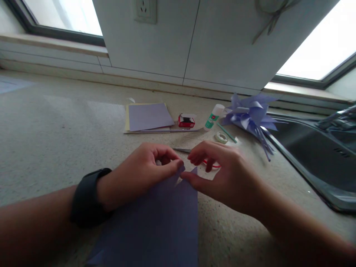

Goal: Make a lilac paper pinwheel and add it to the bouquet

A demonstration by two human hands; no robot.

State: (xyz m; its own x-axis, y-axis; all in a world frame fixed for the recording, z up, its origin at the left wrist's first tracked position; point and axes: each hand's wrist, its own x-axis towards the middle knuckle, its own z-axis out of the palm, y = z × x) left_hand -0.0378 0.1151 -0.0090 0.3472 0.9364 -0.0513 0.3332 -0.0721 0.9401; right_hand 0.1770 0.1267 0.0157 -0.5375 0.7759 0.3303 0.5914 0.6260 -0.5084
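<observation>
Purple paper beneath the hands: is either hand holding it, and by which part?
The left hand pinches the purple paper at its far edge; the right hand is open, thumb at that edge.

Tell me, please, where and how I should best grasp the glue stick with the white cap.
Probably best to grip the glue stick by its green-labelled barrel, below the white cap, coming from the left: the barrel looks straight and narrow, the purple paper bundle crowds the right side, and the side toward the red box has more room.
</observation>
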